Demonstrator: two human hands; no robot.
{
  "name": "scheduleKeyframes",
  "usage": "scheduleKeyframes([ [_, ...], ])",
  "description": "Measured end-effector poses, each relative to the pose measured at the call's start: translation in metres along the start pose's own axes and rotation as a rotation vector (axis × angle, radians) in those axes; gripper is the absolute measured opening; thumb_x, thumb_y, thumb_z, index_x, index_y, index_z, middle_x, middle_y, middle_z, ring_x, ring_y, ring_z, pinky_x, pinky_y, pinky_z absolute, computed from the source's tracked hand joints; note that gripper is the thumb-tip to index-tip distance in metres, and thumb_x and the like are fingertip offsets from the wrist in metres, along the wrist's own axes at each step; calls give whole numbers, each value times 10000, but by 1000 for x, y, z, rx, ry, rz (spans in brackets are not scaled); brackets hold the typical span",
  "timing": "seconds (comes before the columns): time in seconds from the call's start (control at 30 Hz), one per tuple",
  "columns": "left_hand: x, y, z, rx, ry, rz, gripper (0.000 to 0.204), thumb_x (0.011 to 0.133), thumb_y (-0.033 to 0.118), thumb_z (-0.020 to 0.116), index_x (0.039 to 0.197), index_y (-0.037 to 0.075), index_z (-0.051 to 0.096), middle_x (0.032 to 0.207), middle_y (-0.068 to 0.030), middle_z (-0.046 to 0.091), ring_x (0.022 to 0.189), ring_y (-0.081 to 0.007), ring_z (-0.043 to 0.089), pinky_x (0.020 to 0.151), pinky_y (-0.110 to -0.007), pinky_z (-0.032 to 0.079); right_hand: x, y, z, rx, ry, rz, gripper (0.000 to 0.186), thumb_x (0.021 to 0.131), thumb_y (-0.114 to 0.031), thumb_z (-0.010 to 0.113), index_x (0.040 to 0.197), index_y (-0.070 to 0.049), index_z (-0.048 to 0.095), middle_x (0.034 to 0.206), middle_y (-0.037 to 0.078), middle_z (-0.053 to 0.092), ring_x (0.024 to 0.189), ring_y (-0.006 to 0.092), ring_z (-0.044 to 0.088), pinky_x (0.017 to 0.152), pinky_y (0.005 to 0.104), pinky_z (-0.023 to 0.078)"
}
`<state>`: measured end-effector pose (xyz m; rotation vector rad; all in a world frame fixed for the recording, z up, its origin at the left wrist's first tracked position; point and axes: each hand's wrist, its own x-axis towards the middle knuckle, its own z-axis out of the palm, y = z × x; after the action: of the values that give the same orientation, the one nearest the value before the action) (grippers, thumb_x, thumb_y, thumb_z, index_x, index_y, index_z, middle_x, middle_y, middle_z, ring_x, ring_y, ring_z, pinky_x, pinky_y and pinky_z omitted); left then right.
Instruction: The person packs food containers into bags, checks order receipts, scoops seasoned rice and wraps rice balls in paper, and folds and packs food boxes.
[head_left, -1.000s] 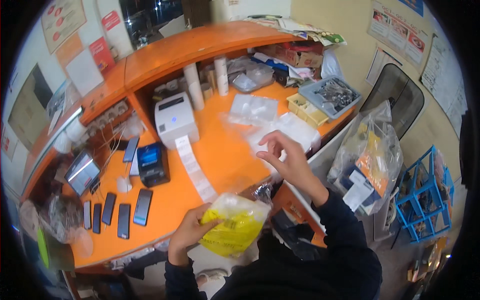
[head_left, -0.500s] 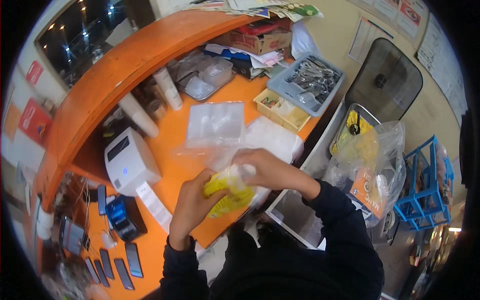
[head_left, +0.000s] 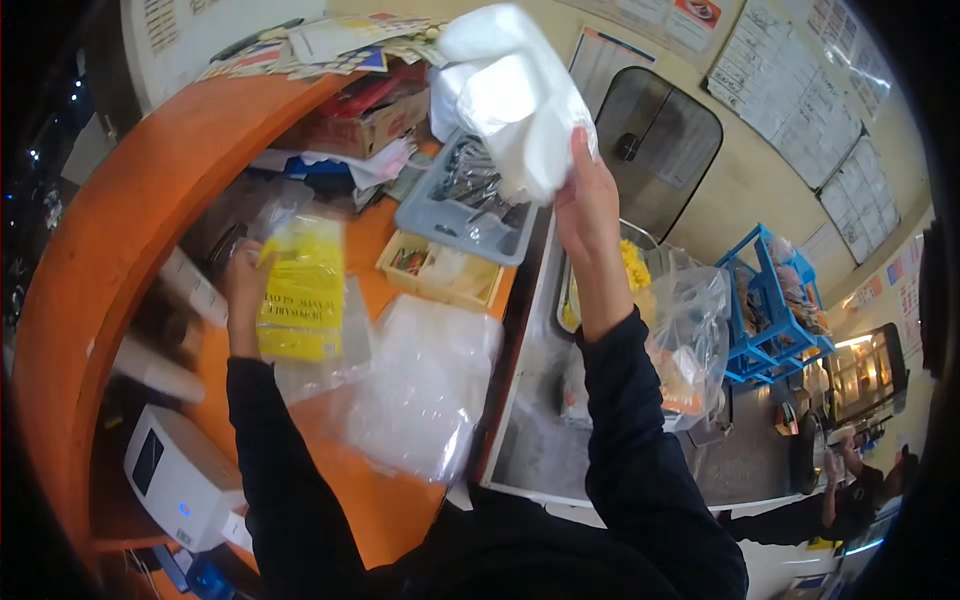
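My left hand [head_left: 243, 285] grips the left edge of a yellow glove packet [head_left: 300, 290], over the orange counter [head_left: 385, 515]. Clear plastic sleeves [head_left: 355, 345] lie beneath the packet. Raised high on the right, my right hand [head_left: 590, 205] holds a bulky, glossy white bundle [head_left: 540, 105] by its lower end, thumb up along its side. What the bundle is made of is hard to tell; it looks like folded white plastic. Behind it, a grey tray of wrapped cutlery [head_left: 470, 190] is partly covered. A stack of translucent white bags [head_left: 425, 385] lies between my forearms.
A cream box of sachets [head_left: 440, 270] sits before the tray. Right of it stand a metal worktop [head_left: 545, 440], a clear plastic bag [head_left: 690, 330] and a blue rack [head_left: 770, 310]. A white printer [head_left: 180, 480] is at left. Another person's arm [head_left: 790, 520] shows lower right.
My hands have moved apart: the left carried the yellow packet away to the far left, and the right now lifts the white bundle. The view has swung to the right.
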<state>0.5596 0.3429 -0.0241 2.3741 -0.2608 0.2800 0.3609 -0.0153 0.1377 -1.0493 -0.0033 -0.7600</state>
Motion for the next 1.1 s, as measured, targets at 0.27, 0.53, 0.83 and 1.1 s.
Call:
scheduleKeyframes([
  [0.27, 6, 137, 128, -1142, -252, 211, 704, 865, 522, 447, 1338, 27, 282, 1280, -110, 422, 1210, -191, 371, 1047, -370, 242, 47, 27, -14, -53, -59, -16, 381, 892, -219, 564, 1176, 24, 485, 1111, 57, 560, 1013, 123, 516, 887, 267, 396],
  [0.53, -19, 287, 141, -1785, -329, -115, 488, 806, 85, 657, 1239, 21, 443, 1171, -69, 526, 1072, -164, 511, 923, -292, 399, 74, 43, -13, -1255, -125, -796, 447, 728, -186, 711, 1111, -57, 519, 878, 133, 607, 826, 308, 588, 735, 353, 463],
  [0.83, 5, 239, 161, -1729, -567, -173, 498, 809, 109, 663, 1244, 11, 441, 1157, -56, 532, 1060, -147, 513, 915, -291, 403, 123, 50, -11, -1175, -287, -249, 254, 810, -234, 638, 837, 18, 653, 625, 111, 595, 546, 74, 477, 538, 241, 410],
  [1.1, 10, 224, 157, -1809, -481, -90, 496, 819, 100, 645, 1254, 14, 422, 1181, -56, 519, 1084, -151, 503, 923, -306, 406, 187, 15, -44, -1179, 114, -722, 197, 775, -242, 679, 857, -76, 610, 619, 69, 584, 554, 117, 528, 524, 261, 422],
])
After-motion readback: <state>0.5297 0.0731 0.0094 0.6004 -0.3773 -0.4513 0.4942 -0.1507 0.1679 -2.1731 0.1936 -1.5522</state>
